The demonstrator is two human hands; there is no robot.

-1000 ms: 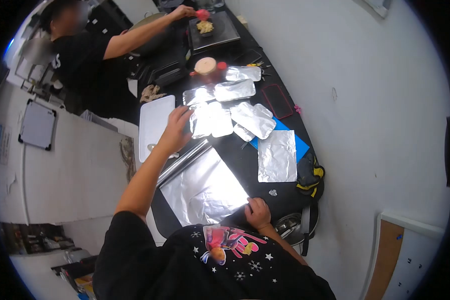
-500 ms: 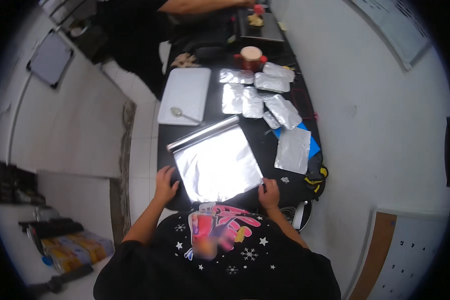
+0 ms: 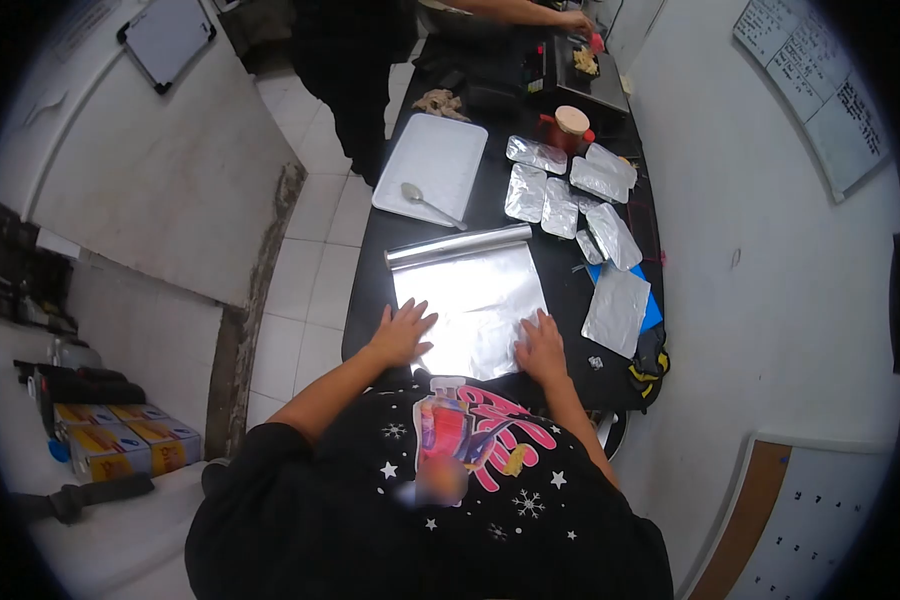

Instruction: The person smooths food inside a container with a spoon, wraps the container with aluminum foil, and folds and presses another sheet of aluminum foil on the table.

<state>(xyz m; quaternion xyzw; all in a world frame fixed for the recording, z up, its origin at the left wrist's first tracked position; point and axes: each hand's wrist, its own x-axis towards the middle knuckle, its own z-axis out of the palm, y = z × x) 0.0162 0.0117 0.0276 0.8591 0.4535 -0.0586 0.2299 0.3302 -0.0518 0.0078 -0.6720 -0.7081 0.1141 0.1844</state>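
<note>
An unrolled sheet of aluminium foil (image 3: 475,305) lies on the black table in front of me, still joined to its roll (image 3: 460,246) along the far edge. My left hand (image 3: 403,333) rests flat on the sheet's left side, fingers spread. On the right side, my right hand (image 3: 540,347) touches the foil with its fingers stretched out. Neither hand holds anything. Past the roll, a metal spoon (image 3: 432,206) lies on a white tray (image 3: 450,150). Several foil-wrapped packets (image 3: 526,193) sit to the right of the tray.
A flat foil piece (image 3: 617,312) lies over a blue sheet (image 3: 653,312) at right. Farther back stand a red pot with a pale lid (image 3: 572,121) and a black appliance (image 3: 602,93) with food on it. A co-worker's hand (image 3: 576,22) reaches there. A wall (image 3: 730,260) borders the right.
Both my hands have moved inward from beside the sheet's edges onto the foil and now lie flatter. The view has shifted, so the table appears farther right.
</note>
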